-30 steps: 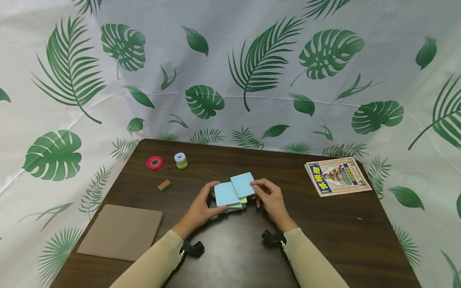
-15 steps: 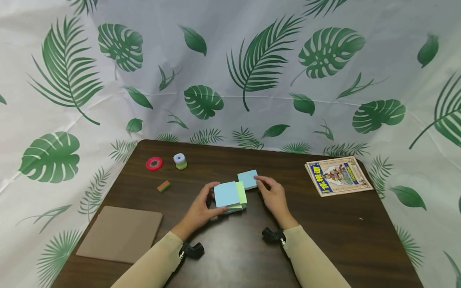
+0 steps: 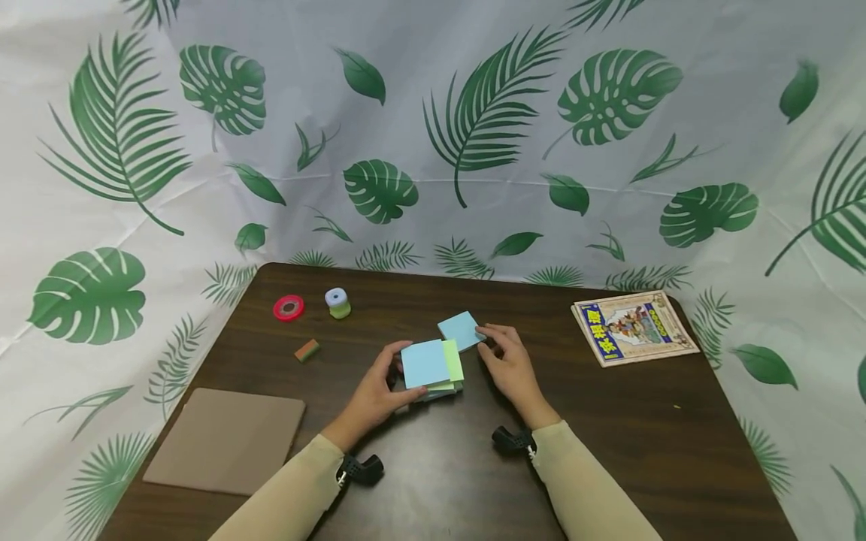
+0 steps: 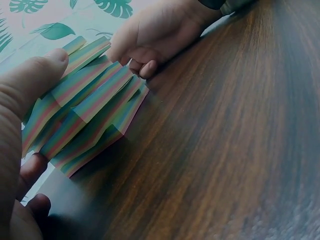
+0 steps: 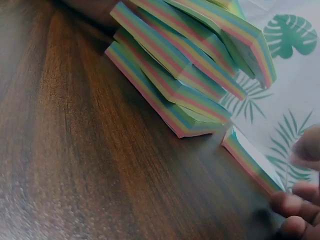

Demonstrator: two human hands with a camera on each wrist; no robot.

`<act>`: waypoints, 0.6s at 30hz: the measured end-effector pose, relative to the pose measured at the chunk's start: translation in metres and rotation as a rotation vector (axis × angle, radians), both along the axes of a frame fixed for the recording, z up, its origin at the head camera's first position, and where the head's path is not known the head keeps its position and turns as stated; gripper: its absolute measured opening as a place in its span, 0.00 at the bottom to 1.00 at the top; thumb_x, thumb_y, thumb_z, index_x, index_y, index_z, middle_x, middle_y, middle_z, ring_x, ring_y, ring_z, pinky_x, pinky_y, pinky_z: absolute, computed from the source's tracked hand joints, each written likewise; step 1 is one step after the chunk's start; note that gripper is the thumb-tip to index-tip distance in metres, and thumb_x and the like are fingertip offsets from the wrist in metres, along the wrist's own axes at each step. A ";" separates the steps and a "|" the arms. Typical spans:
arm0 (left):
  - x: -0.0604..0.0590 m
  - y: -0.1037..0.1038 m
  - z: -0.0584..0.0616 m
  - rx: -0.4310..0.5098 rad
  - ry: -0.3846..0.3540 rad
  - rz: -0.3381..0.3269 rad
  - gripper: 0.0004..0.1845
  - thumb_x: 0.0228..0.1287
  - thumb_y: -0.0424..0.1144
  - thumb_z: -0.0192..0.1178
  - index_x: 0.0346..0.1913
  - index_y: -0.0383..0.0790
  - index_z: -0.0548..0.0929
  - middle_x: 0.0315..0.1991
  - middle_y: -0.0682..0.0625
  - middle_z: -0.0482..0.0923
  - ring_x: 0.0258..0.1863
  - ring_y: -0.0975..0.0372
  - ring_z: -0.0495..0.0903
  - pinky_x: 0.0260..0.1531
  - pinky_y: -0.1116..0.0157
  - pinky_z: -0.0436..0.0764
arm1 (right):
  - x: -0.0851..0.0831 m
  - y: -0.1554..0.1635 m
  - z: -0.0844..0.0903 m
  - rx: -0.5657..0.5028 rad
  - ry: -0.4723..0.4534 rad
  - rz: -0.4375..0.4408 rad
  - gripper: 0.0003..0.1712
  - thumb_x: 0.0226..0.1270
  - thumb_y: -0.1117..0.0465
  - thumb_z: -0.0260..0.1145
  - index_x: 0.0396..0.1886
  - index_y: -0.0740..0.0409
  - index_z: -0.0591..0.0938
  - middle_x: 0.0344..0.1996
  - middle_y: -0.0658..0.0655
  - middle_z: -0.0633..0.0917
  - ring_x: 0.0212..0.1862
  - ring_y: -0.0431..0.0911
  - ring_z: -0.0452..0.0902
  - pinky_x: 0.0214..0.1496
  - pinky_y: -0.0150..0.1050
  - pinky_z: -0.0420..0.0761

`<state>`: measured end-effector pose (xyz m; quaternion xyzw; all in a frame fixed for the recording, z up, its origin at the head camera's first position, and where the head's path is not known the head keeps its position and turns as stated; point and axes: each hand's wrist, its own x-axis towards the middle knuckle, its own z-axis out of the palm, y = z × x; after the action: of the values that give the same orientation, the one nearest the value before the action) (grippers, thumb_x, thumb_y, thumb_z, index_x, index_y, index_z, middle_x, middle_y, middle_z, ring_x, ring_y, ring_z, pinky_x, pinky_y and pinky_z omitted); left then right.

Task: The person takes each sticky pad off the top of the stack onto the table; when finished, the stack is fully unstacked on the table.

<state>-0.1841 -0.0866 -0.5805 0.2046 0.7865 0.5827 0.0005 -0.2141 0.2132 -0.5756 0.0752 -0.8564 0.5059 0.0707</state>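
Observation:
In the head view my left hand (image 3: 381,383) grips a stack of sticky note pads (image 3: 425,364), thumb at the near edge and fingers at the far left side. A light blue sheet tops the stack, with pale green showing underneath at the right. The left wrist view shows the striped, uneven edges of the stacked pads (image 4: 90,107) beside my thumb. Just behind and right of the stack, a single light blue sticky note pad (image 3: 460,329) lies near the tabletop. My right hand (image 3: 512,367) holds its right corner with the fingertips; in the right wrist view the fingers (image 5: 287,204) meet the end of this pad.
On the dark wooden table (image 3: 433,481), a red round tape roll (image 3: 289,307), a blue-and-green small container (image 3: 337,302) and an orange-green block (image 3: 307,350) sit at the back left. A brown board (image 3: 226,441) lies front left, an illustrated booklet (image 3: 634,329) back right. A leaf-print curtain (image 3: 433,135) hangs behind.
My right hand has drawn the single blue pad off the stack's right side, back onto the far side, and turned it. The green sheet beneath became visible. My left hand has stayed around the stack.

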 end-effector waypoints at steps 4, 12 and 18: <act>-0.001 0.001 0.000 0.007 0.009 0.002 0.47 0.58 0.36 0.84 0.79 0.38 0.70 0.46 0.40 0.76 0.44 0.47 0.75 0.40 0.63 0.74 | -0.001 0.000 -0.004 -0.082 0.091 0.001 0.18 0.81 0.59 0.70 0.65 0.55 0.88 0.49 0.59 0.83 0.40 0.47 0.75 0.45 0.34 0.75; -0.002 0.002 0.002 0.001 0.015 0.000 0.47 0.58 0.35 0.84 0.78 0.39 0.70 0.46 0.42 0.77 0.42 0.51 0.75 0.40 0.65 0.74 | 0.015 -0.015 -0.001 -0.308 0.078 0.194 0.21 0.83 0.62 0.66 0.71 0.59 0.82 0.40 0.62 0.84 0.34 0.43 0.74 0.40 0.34 0.76; -0.001 0.001 0.003 0.006 0.023 -0.009 0.48 0.59 0.35 0.84 0.79 0.36 0.69 0.46 0.43 0.79 0.43 0.50 0.77 0.41 0.65 0.75 | 0.026 -0.037 0.001 -0.317 0.081 0.276 0.31 0.80 0.66 0.70 0.77 0.66 0.75 0.35 0.57 0.76 0.30 0.39 0.67 0.31 0.32 0.73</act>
<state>-0.1854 -0.0857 -0.5780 0.2147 0.7838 0.5827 -0.0068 -0.1883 0.1766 -0.5748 0.2002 -0.7442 0.6356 0.0460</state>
